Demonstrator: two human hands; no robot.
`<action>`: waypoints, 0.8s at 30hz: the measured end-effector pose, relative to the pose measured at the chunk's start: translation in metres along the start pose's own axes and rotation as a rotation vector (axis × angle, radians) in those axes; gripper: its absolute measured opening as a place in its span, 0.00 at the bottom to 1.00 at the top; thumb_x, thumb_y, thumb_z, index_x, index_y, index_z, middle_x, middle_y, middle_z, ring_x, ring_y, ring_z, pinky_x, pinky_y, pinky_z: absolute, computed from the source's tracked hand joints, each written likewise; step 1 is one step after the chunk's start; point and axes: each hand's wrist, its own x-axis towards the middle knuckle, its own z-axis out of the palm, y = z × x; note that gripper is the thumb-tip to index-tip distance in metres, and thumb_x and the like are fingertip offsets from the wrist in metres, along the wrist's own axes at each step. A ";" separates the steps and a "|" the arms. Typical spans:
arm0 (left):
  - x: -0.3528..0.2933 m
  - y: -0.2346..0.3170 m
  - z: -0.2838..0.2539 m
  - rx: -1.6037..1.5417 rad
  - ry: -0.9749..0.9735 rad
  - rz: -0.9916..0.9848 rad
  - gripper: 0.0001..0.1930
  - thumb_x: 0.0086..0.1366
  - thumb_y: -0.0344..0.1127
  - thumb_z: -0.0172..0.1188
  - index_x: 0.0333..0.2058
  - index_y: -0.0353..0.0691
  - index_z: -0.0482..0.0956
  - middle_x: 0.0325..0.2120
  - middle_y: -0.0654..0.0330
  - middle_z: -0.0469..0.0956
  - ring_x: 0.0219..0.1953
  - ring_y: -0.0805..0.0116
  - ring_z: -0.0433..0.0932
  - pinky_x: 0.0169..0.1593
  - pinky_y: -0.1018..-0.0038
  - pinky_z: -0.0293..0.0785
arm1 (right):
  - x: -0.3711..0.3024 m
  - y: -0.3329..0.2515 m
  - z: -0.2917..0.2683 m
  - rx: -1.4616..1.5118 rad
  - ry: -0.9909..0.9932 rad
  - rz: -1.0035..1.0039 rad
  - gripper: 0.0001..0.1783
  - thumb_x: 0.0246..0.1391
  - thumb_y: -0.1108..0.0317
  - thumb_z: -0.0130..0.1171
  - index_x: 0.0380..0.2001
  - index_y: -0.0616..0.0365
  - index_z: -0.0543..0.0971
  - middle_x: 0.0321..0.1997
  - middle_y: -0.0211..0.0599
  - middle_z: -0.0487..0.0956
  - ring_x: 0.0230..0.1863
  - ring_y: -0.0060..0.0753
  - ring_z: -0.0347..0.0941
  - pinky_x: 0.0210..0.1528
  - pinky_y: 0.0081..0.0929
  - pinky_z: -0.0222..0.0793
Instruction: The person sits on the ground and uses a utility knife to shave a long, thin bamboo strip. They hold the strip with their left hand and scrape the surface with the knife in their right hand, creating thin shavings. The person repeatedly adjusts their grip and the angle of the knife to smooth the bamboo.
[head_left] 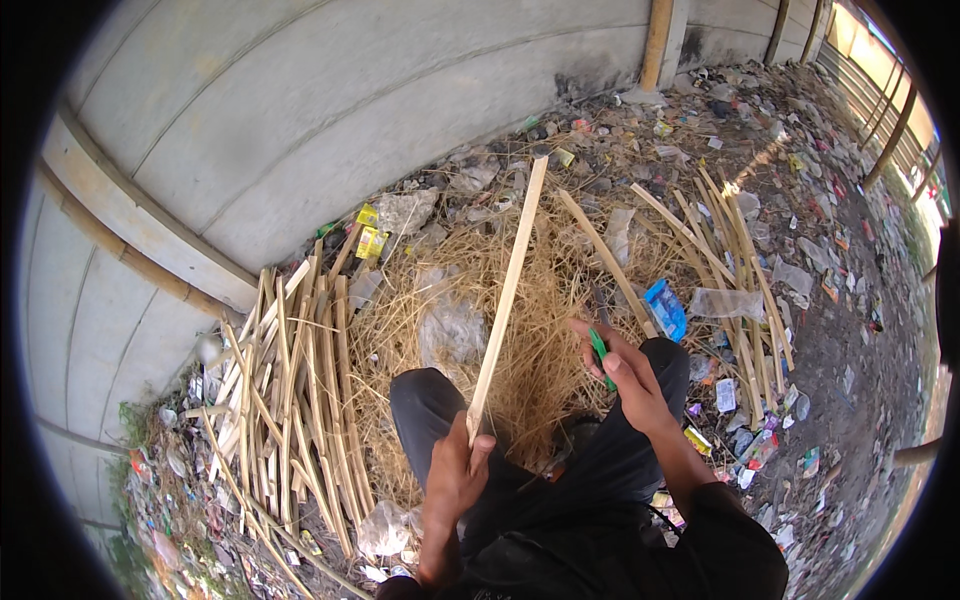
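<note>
My left hand (457,478) is closed around the lower end of a long, pale bamboo strip (510,290), which points up and away from me, leaning slightly right. In my right hand (640,385), above my right knee, is a slim green-handled tool (601,356). A dark narrow shape shows just beyond that handle, but I cannot tell whether it is a blade. The strip and the tool are apart. Curly straw-coloured shavings (545,330) are heaped between and beyond my bent knees.
Many split bamboo strips (300,400) are piled at my left. More strips (745,285) lie at the right, by a blue packet (665,310). Plastic litter covers the dirt ground (850,390). A grey panel wall (400,90) curves along the left and far side.
</note>
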 end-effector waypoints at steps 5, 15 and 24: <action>0.003 0.022 0.008 0.107 -0.006 0.064 0.34 0.76 0.63 0.57 0.49 0.28 0.70 0.26 0.36 0.80 0.36 0.26 0.80 0.35 0.45 0.74 | -0.004 -0.018 0.032 -0.457 -0.016 -0.180 0.22 0.59 0.52 0.74 0.51 0.50 0.84 0.37 0.36 0.82 0.34 0.40 0.82 0.33 0.34 0.75; 0.006 0.041 0.017 0.046 -0.039 0.104 0.31 0.77 0.59 0.59 0.52 0.29 0.74 0.26 0.39 0.82 0.36 0.30 0.83 0.34 0.50 0.77 | -0.014 -0.018 0.052 -0.668 0.002 -0.403 0.19 0.55 0.54 0.75 0.48 0.45 0.86 0.27 0.26 0.77 0.22 0.32 0.77 0.24 0.31 0.72; 0.007 0.036 0.020 0.073 -0.007 0.077 0.24 0.79 0.52 0.59 0.48 0.29 0.79 0.22 0.41 0.80 0.30 0.34 0.83 0.31 0.52 0.76 | -0.010 -0.026 0.050 -0.693 -0.030 -0.361 0.17 0.58 0.54 0.75 0.48 0.46 0.86 0.26 0.27 0.79 0.23 0.32 0.78 0.24 0.32 0.71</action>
